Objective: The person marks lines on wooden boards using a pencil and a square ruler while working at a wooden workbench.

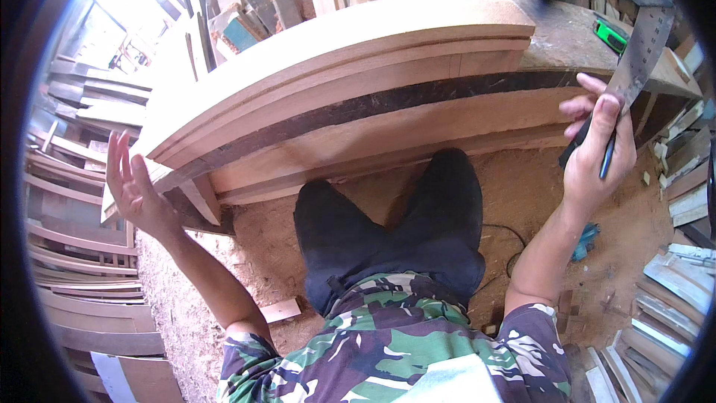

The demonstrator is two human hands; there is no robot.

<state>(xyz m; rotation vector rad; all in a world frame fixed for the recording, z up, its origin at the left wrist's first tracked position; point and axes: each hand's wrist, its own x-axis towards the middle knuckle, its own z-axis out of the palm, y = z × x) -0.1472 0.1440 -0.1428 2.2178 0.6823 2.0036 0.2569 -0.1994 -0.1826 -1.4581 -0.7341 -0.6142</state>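
Observation:
My right hand point(600, 138) is raised at the right, closed around a metal square point(640, 56) with a marked blade; its other arm reaches up and left. The same hand grips a dark pen or pencil point(608, 155), pointing down. A black part also shows under the fingers, its kind unclear. My left hand point(138, 190) is up at the left with fingers apart, holding nothing, close to the left end of a curved wooden piece point(358, 51). That pale piece, with a stepped front edge, lies along the curved bench point(556, 37). Whether the left hand touches it I cannot tell.
A green tape measure point(611, 34) lies on the bench's right end. Curved boards point(82, 250) are stacked at the left, offcuts point(261, 11) behind the bench, and wood strips point(675, 283) at the right. A teal tool point(585, 242) and a dark cord point(514, 239) lie on the sawdust-covered floor.

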